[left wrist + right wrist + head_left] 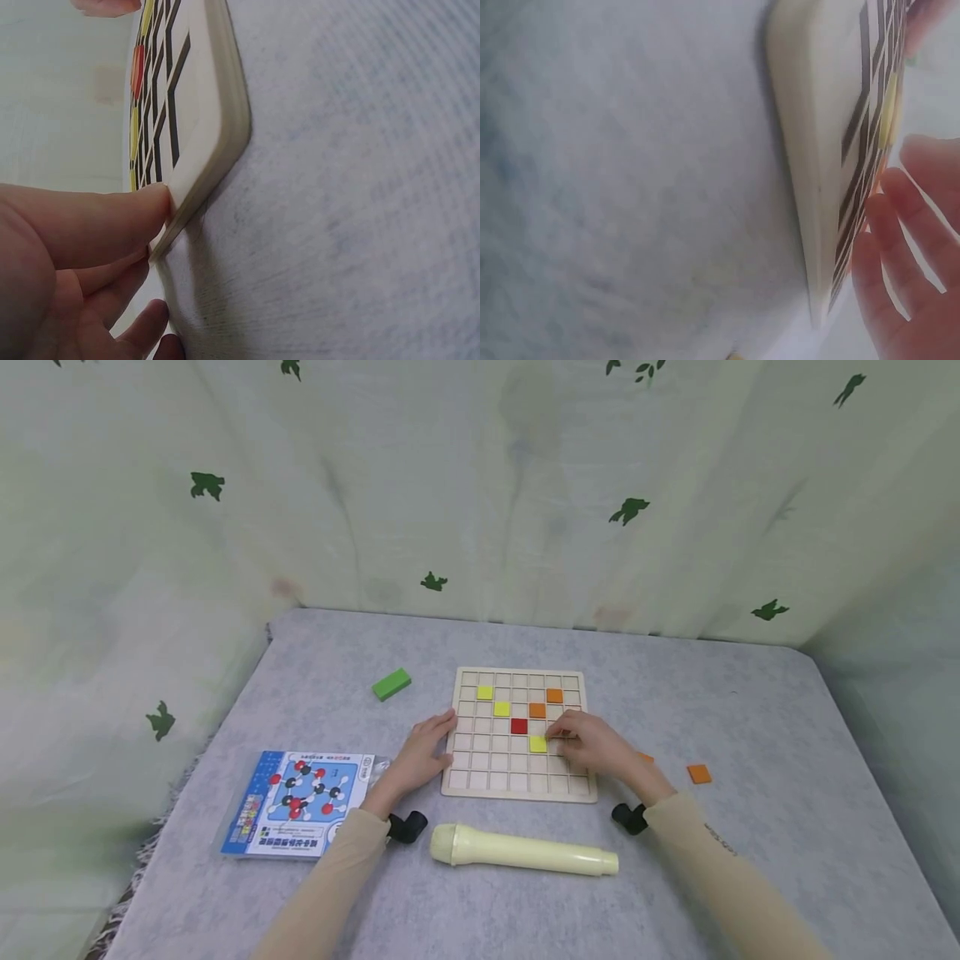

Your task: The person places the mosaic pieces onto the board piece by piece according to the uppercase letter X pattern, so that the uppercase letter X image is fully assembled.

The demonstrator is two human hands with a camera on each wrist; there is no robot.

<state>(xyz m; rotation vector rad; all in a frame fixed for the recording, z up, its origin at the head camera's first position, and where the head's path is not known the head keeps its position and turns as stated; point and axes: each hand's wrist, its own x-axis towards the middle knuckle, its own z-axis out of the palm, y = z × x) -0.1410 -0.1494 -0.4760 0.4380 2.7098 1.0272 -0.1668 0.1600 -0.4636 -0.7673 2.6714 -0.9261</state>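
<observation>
A square wooden grid board (480,779) lies flat on the grey table. In its cells sit three yellow tiles, two orange tiles (554,695) and one red tile (519,725). My left hand (422,753) rests against the board's left edge; in the left wrist view its thumb (112,214) presses the board's rim (225,142). My right hand (594,745) lies on the board's right part, with its fingertips touching the lowest yellow tile (537,744). In the right wrist view, its fingers (904,255) look fairly straight above the board (810,150). Neither hand grips anything.
A green block (392,683) lies left of the board. A molecule-kit packet (300,802) is at the front left, and a pale yellow tube (525,852) lies in front of the board. A loose orange tile (699,773) sits to the right. Curtains surround the table.
</observation>
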